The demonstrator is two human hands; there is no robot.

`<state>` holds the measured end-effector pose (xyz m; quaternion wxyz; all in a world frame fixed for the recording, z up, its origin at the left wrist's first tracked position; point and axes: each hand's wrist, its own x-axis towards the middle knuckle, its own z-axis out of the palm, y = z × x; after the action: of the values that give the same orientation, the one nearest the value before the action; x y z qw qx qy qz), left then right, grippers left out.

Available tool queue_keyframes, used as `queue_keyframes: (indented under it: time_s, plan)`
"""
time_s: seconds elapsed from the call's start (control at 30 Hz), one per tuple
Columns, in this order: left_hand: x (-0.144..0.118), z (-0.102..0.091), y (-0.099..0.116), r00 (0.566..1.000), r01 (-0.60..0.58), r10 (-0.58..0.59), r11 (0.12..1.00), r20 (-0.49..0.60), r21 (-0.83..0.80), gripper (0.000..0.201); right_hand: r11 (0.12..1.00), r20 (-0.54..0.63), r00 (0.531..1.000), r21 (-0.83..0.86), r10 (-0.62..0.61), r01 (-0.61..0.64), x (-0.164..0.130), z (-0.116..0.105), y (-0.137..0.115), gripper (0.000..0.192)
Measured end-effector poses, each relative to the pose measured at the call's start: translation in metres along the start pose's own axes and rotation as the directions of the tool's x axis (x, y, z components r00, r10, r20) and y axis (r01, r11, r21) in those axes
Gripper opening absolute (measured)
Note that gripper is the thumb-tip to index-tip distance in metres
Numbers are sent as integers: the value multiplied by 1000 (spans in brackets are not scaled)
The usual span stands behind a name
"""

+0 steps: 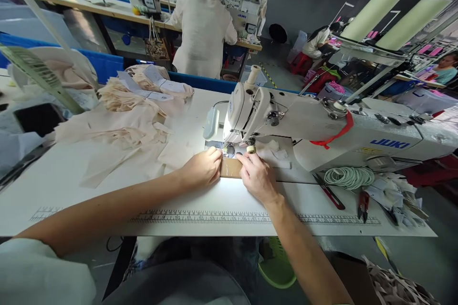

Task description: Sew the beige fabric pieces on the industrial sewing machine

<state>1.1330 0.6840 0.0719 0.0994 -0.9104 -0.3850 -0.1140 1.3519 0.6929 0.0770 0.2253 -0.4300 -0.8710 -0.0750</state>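
Both hands are at the needle area of a white JUKI sewing machine [246, 109]. My left hand [203, 167] is closed with its fingertips pinched together, just left of the presser foot [229, 150]. My right hand [259, 176] has its fingers bent inward at the right of the foot, below a round knob [251, 146]. Whatever either hand pinches is too small or hidden to name. A flat tan-brown piece [231, 168] lies between the hands at the front of the machine bed. Pale cream cloth [121, 138] spreads over the table to the left.
Bundled cream pieces with paper slips [150, 86] lie back left. On the right are pale green cord [348, 177], dark-red-handled tweezers [331, 193], thread snips [363, 206] and scraps [397, 195]. A ruler scale [214, 218] runs along the front edge. A person [203, 28] sits ahead, facing away.
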Motion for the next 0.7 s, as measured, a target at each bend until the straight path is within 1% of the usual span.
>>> queue_keyframes:
  time_s: [0.07, 0.13, 0.23, 0.3, 0.37, 0.43, 0.57, 0.63, 0.7]
  plan:
    - [-1, -1, 1, 1000, -1, 1, 1000, -23, -3, 27, 999, -20, 1000, 29, 22, -22, 0, 0, -1, 40]
    - [-1, -2, 2, 999, 3, -4, 1000, -45, -15, 27, 992, -24, 996, 101, 85, -82, 4, -1, 2, 34]
    - [0, -5, 2, 1000, 2, -3, 1000, -28, -11, 27, 950, 44, 974, 217, 221, -225, 17, -1, 11, 29]
    - [1, -6, 2, 1000, -1, 0, 1000, 4, 9, 27, 922, 110, 950, 233, 292, -310, 27, 0, 18, 29]
    - [2, -6, 2, 1000, -3, 2, 1000, 26, 18, 28, 912, 146, 935, 214, 325, -350, 34, 2, 23, 30]
    - [3, -6, 1, 999, -8, 7, 1000, 33, 13, 28, 922, 124, 940, 189, 319, -338, 36, 2, 24, 30]
    - [4, -5, 0, 1000, -23, 23, 1000, 19, 5, 29, 959, 0, 972, 168, 233, -230, 28, 0, 18, 31]
    - [5, -4, -2, 1000, -19, 19, 1000, 1, -1, 30, 968, -20, 981, 167, 192, -186, 25, -1, 16, 32]
    - [6, -3, -3, 1000, -8, 8, 1000, -14, -6, 31, 971, -12, 983, 156, 186, -181, 26, 0, 15, 34]
